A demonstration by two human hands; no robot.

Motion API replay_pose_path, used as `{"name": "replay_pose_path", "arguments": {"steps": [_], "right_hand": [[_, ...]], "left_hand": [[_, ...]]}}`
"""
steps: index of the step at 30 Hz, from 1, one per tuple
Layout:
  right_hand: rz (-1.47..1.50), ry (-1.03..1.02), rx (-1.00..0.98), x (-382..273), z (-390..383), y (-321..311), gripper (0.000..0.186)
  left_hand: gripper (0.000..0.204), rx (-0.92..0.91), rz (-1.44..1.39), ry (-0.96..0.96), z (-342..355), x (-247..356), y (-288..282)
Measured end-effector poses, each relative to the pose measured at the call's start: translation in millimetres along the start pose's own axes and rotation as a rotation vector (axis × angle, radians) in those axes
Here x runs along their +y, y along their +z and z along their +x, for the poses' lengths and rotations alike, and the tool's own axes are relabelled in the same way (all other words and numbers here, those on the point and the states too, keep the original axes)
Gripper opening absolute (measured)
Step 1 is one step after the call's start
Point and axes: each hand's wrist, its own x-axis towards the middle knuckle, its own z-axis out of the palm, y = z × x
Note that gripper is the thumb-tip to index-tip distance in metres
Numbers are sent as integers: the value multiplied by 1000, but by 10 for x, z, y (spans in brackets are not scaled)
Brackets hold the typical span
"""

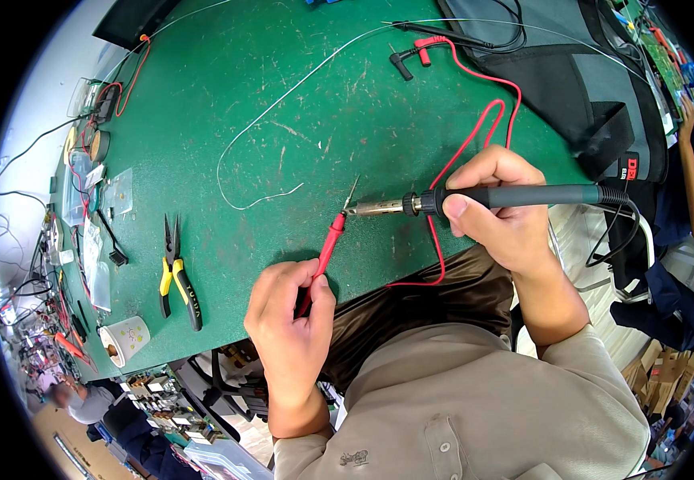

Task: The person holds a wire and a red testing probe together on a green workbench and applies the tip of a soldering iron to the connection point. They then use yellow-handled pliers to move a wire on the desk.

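My left hand (291,316) is closed around a red test probe (332,242), which slants up and to the right with its thin metal tip bare. In my right hand (503,208) is a soldering iron (523,195) with a dark grey handle, gripped between thumb and fingers. The iron's metal barrel points left, and its end meets the probe where the red body gives way to the metal tip; whether they touch is too small to tell. A red lead (435,240) runs from near the probe behind my right hand. A thin solder wire (235,152) curls across the green tabletop (283,224).
Yellow-and-black long-nose pliers (175,276) lie left of my hands, near a paper cup (125,340). At the back are a black probe (435,34) and red and black plugs (411,60). A dark grey bag (579,88) covers the far right. Another person's arm (689,168) shows beyond.
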Motion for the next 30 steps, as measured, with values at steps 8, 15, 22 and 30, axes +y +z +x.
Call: {"name": "replay_pose_path", "arguments": {"steps": [8,15,22,30], "right_hand": [[-63,6,-6,6,-5,-3,14],[-60,-11,29,25,-15,4,14],[37,-14,39,19,-1,10,13],[99,-26,60,43,16,-38,11]], "left_hand": [[15,-3,1,-2,-2,-2,-6],[15,-9,-4,-1,-11,-9,-9],[15,-10,-12,1,-6,-4,-7],[13,5,22,57,-28,-16,8]]}}
